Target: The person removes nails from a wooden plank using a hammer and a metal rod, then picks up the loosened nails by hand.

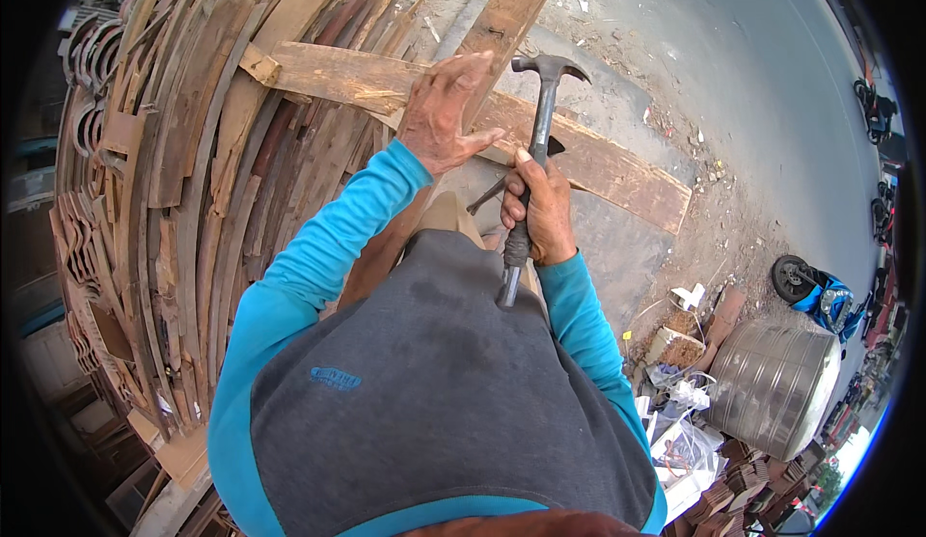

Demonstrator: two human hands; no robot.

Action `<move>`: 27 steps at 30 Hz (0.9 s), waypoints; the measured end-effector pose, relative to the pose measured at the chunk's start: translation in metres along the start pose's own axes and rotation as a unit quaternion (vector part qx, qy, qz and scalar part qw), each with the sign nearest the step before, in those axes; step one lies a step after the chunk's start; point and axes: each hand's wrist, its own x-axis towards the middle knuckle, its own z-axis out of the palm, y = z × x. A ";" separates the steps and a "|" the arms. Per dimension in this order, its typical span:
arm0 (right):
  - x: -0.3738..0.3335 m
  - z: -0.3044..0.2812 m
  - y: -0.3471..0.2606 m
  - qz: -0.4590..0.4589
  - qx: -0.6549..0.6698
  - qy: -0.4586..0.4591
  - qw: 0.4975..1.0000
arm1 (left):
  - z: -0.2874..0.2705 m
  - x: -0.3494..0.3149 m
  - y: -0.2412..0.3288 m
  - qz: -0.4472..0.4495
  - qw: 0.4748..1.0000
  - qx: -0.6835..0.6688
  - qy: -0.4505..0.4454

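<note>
My right hand point(542, 201) is wrapped round the handle of a claw hammer point(546, 103), whose metal head points away from me. My left hand point(447, 112), fingers stretched out and thumb apart, lies at the crossing of two worn boards; whether it presses on them I cannot tell. One wooden board point(617, 165) runs from left to right beneath both hands. The other, a long wooden plank point(511, 11), slants from the far side back towards my legs. Under my right hand a dark, slim metal piece point(487, 195) shows, partly hidden.
A large stack of old timber point(193, 180) fills the left side. To the right are a ribbed metal drum point(776, 383), a blue motorcycle point(831, 301), plastic scraps point(687, 445) and stacked brown tiles point(748, 489). A grey road point(772, 83) passes beyond the littered ground.
</note>
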 end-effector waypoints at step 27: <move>0.083 0.089 0.049 -0.175 0.095 0.184 0.963 | 0.076 -0.109 -0.080 -0.285 0.947 -0.125 -0.078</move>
